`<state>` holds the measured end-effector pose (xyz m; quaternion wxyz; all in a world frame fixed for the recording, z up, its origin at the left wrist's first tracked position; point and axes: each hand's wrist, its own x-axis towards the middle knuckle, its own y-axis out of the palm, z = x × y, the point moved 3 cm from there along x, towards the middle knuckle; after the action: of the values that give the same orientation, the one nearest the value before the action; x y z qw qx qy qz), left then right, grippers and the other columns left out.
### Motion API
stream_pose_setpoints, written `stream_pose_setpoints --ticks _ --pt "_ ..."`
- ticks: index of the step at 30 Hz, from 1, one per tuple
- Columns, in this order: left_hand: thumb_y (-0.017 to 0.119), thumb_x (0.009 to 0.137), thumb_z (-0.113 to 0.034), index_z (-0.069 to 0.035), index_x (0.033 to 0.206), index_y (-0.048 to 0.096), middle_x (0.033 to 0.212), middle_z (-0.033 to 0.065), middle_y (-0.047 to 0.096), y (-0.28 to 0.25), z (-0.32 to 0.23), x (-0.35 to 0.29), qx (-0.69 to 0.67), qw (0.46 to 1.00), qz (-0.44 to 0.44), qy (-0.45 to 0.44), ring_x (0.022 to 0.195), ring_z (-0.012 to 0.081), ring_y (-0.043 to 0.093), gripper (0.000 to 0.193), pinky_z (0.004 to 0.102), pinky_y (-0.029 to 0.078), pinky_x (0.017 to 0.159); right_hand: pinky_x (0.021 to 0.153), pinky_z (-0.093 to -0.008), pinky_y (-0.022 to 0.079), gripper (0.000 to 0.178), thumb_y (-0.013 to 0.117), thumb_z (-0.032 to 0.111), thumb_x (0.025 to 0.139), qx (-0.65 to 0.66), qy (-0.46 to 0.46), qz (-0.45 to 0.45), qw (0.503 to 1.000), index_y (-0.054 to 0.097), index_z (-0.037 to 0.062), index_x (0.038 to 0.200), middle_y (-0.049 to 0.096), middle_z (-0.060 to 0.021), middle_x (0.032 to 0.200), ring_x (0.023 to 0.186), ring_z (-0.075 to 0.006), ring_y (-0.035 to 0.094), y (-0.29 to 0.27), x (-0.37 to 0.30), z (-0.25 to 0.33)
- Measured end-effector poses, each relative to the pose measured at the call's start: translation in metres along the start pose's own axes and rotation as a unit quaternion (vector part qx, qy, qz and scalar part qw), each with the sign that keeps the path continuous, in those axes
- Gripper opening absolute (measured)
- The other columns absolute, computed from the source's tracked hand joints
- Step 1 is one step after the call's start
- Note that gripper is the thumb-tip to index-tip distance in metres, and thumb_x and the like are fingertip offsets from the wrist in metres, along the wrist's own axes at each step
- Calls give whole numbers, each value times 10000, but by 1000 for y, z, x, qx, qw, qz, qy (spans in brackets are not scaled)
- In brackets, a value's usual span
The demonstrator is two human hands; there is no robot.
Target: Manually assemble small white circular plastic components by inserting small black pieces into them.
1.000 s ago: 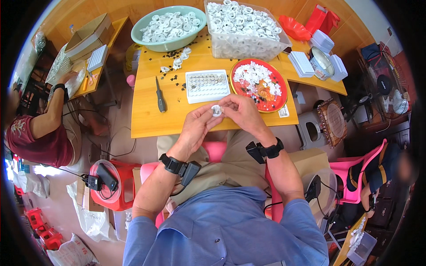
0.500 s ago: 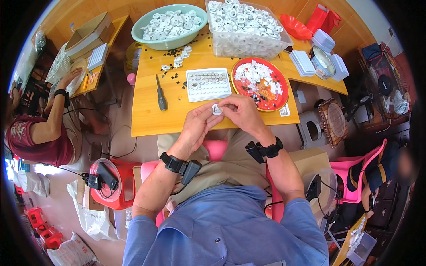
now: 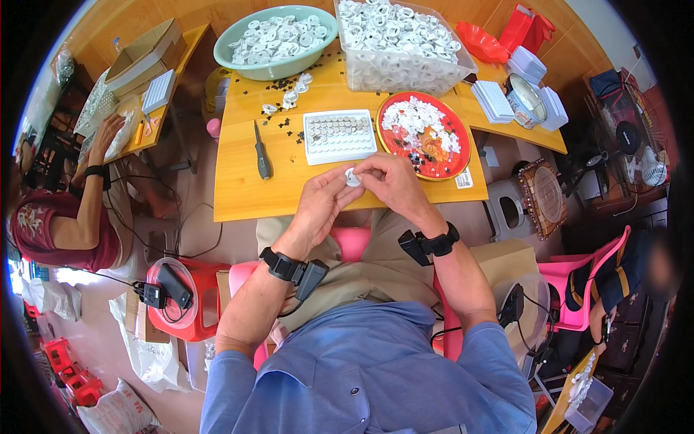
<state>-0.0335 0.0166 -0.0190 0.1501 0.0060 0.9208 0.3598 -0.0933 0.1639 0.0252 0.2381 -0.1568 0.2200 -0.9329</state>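
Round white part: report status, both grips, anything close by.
Left grip holds round white part over yellow table. Right grip at its right side. White tray just beyond; red dish beyond, rightward.

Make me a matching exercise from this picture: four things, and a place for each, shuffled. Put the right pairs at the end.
Things:
1. Small white part
2. Screwdriver
3. Green basin
4. Red round tray

Places:
A. Just right of the white tray
B. In the left hand's fingers, with the right hand close against it
C. At the far side of the table, heaped with white pieces
D. Left of the white tray, handle toward the table's near edge

Pairs: 1-B, 2-D, 3-C, 4-A
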Motion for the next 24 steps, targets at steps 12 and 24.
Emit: stream_pose_setpoints --ticks 12,24 --pt "530 1005 -63 47 1231 544 1136 120 660 9 -1 -2 157 980 -41 115 1016 159 658 252 277 560 903 673 -258 541 171 688 62 843 160 62 29 985 668 -13 995 717 -75 856 753 -117 687 4 3 -22" --pt "513 1004 -29 26 1140 520 1025 114 681 0 3 2 190 965 -1 180 923 142 667 147 266 558 824 634 -236 528 158 702 102 842 138 50 32 989 692 -27 933 718 -59 771 713 -88 683 2 1 -13"
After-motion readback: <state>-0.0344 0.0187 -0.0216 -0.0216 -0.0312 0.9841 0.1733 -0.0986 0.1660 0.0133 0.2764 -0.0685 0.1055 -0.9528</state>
